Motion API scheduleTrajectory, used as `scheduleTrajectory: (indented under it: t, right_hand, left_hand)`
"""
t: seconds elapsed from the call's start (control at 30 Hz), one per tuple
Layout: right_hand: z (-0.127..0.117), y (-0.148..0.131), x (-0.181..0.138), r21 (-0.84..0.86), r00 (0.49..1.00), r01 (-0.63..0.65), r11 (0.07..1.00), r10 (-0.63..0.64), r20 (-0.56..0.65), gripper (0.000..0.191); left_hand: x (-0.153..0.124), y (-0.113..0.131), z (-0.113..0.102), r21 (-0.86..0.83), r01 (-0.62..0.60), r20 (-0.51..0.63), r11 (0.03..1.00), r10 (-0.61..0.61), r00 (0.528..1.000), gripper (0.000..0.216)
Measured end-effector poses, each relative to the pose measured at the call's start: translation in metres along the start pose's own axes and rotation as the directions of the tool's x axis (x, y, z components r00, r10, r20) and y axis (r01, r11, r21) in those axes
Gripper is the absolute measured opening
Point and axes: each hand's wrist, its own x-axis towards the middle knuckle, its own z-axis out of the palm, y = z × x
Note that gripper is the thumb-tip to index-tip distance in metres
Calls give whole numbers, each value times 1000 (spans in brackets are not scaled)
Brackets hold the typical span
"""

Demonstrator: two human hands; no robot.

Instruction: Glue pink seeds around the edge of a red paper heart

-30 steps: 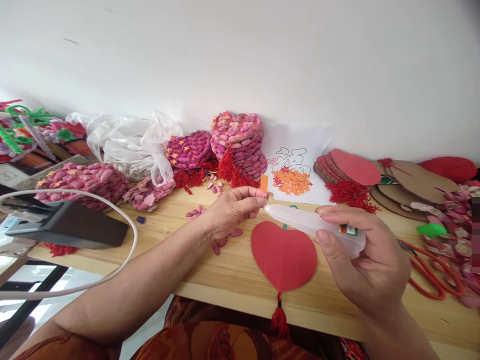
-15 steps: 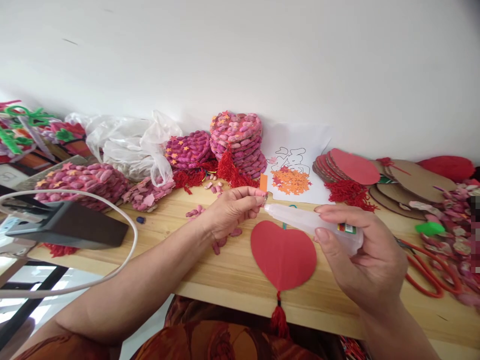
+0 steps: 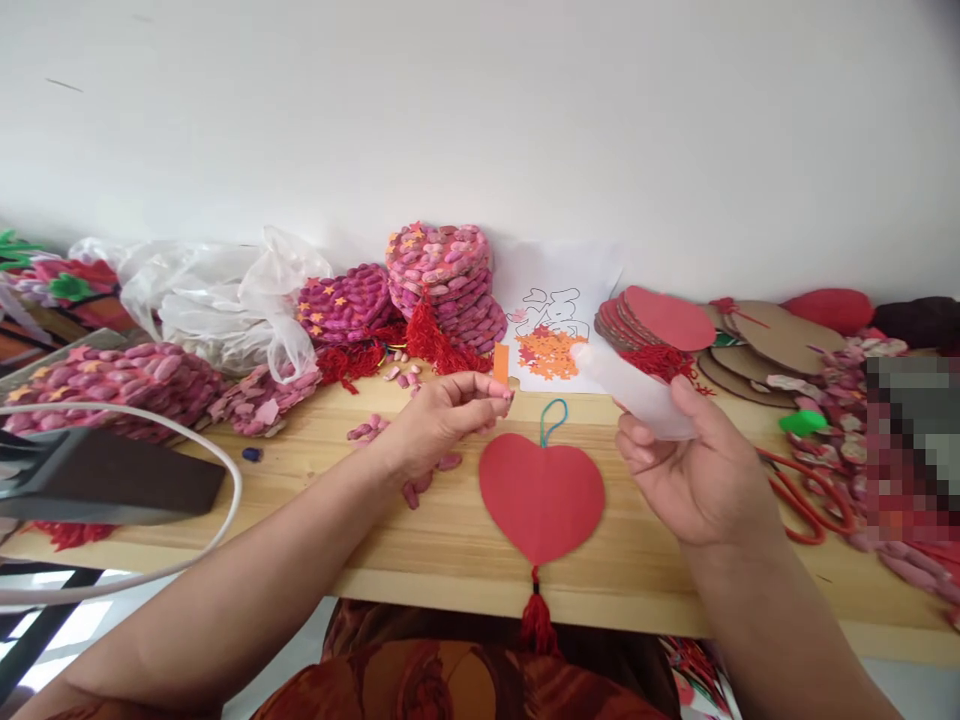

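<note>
My right hand (image 3: 694, 470) is wrapped round a clear glue bottle (image 3: 634, 388), its nozzle tilted up and to the left. My left hand (image 3: 442, 420) is pinched shut on a small pink piece at its fingertips, just left of the bottle's tip. Between the hands a red paper heart (image 3: 541, 495) lies flat on the wooden table (image 3: 420, 540), with a teal loop (image 3: 553, 418) at its top and a red tassel (image 3: 535, 620) hanging over the front edge. Loose pink pieces (image 3: 420, 480) lie under my left hand.
Stacks of pink bead-covered hearts (image 3: 442, 280) stand at the back, beside a plastic bag (image 3: 217, 300). A paper sheet with orange stars (image 3: 551, 345), red heart cut-outs (image 3: 660, 320), cardboard hearts (image 3: 772, 340) and red scissors (image 3: 802, 495) lie right. A black device with a white cable (image 3: 112, 485) sits left.
My right hand has drawn the glue bottle away from my left fingertips and tipped it up to the right. The view has shifted slightly right. My left hand keeps its pinch.
</note>
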Motion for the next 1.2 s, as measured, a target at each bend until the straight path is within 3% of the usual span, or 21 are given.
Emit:
scheduleTrajectory:
  t: [0.13,0.27,0.4,0.6,0.8,1.2]
  right_hand:
    - [-3,-2,-1,152,980,-151,977,167,-104,38]
    - [-23,4,-10,222,971,-207,953,227,-69,45]
    - [-40,10,-19,244,957,-252,936,278,-77,47]
    - [-45,17,-26,227,965,-239,944,256,-51,44]
    - [-47,19,-29,226,967,-248,942,256,-5,34]
    - [-45,18,-32,225,951,-308,925,306,46,40]
  left_hand:
    - [-4,-3,11,342,-239,177,909,188,966,13]
    - [-9,-2,27,632,-430,296,644,311,903,10]
    - [-11,2,44,784,-475,356,401,336,872,11]
    - [-5,-2,68,884,-434,378,174,283,882,12]
    - [0,-7,72,899,-418,373,129,272,887,12]
    - [1,-8,74,901,-401,351,163,269,897,12]
